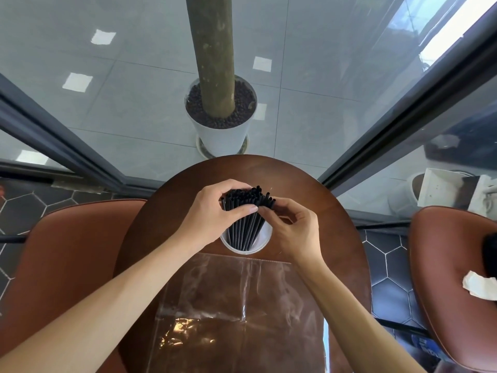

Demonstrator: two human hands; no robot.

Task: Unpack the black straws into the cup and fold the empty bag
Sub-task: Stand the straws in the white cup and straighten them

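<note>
A bundle of black straws (246, 219) stands upright in a clear plastic cup (262, 244) near the far side of the round brown table (150, 238). My left hand (212, 211) wraps around the upper part of the bundle from the left, thumb across its front. From the right, my right hand (291, 227) pinches the straw tops with its fingertips. The empty clear bag (236, 305) lies flat on the table between the cup and me, wrinkled and shiny.
Brown leather chairs stand at the left (67, 251) and right (454, 278); a crumpled white tissue (480, 288) lies on the right one. Beyond the table, behind a glass wall, a white plant pot (220, 122) holds a thick trunk.
</note>
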